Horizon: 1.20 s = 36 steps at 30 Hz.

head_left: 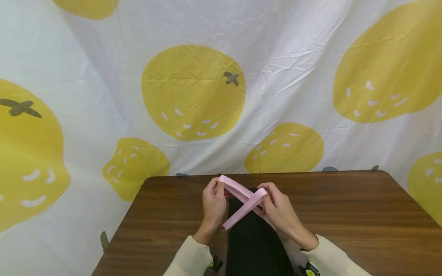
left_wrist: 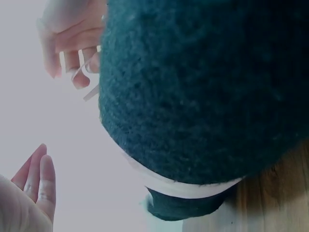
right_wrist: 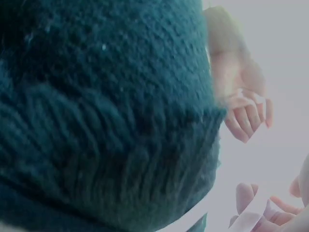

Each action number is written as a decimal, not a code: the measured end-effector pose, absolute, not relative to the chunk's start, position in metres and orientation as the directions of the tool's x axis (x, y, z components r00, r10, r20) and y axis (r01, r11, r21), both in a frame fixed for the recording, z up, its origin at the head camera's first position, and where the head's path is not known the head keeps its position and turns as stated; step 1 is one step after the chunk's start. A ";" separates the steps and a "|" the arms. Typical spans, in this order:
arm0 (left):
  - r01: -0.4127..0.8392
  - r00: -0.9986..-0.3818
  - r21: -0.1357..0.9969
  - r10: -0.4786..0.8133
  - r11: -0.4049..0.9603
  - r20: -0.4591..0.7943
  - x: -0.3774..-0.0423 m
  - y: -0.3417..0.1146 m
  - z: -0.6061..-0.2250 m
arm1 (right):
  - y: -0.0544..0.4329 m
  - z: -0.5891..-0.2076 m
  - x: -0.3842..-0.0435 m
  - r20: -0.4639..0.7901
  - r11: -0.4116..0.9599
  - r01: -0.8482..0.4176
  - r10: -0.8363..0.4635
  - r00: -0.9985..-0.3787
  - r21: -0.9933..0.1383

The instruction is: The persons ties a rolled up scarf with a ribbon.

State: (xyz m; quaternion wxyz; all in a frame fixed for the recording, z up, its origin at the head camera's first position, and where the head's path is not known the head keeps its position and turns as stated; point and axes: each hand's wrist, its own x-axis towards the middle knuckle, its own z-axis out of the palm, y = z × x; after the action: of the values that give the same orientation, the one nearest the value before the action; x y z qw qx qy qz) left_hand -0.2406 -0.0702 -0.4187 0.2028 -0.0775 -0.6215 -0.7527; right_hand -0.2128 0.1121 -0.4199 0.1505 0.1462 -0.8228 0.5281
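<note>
A pink ribbon (head_left: 242, 211) crosses over itself above a dark, rolled or folded scarf (head_left: 257, 245). My left hand (head_left: 213, 205) pinches a bend of the ribbon between thumb and fingers, left of the crossing. On the other side, my right hand (head_left: 282, 211) pinches a second bend, and one cut end hangs toward the lower left. Up close in the left wrist view the scarf (left_wrist: 203, 96) is fuzzy and dark green, with the ribbon (left_wrist: 188, 190) passing around it as a pale band. Fringe (right_wrist: 111, 154) lines the scarf in the right wrist view.
A brown wood-grain table (head_left: 345, 214) lies under the scarf. Behind its far edge hangs a white cloth (head_left: 207, 23) printed with large yellow fruit. Light sleeves (head_left: 193, 257) and dark wrist devices are at the bottom of the head view.
</note>
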 end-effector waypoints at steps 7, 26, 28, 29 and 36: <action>0.392 -0.905 0.910 -0.231 -0.135 0.356 -0.240 -0.080 -0.420 | 0.124 -0.419 -0.215 0.368 0.397 -0.356 -0.047 -0.929 -0.846; 0.355 -0.908 0.915 -0.302 -0.193 0.289 -0.238 -0.115 -0.428 | 0.154 -0.422 -0.216 0.356 0.367 -0.332 -0.003 -0.935 -0.869; 0.345 -0.910 0.919 -0.307 -0.193 0.277 -0.237 -0.118 -0.429 | 0.157 -0.423 -0.216 0.350 0.367 -0.325 0.003 -0.937 -0.872; 0.338 -0.911 0.922 -0.311 -0.191 0.270 -0.237 -0.119 -0.430 | 0.158 -0.424 -0.216 0.344 0.368 -0.318 0.007 -0.939 -0.874; 0.287 -0.925 0.935 -0.313 -0.210 0.213 -0.237 -0.129 -0.432 | 0.169 -0.425 -0.215 0.284 0.319 -0.263 0.023 -0.958 -0.911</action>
State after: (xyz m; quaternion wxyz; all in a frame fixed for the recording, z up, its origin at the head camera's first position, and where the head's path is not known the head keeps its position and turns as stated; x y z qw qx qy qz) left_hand -0.2372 -0.1287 -0.4322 0.1928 0.0111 -0.5980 -0.7779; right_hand -0.2150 0.1688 -0.4248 0.1232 0.0747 -0.8028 0.5786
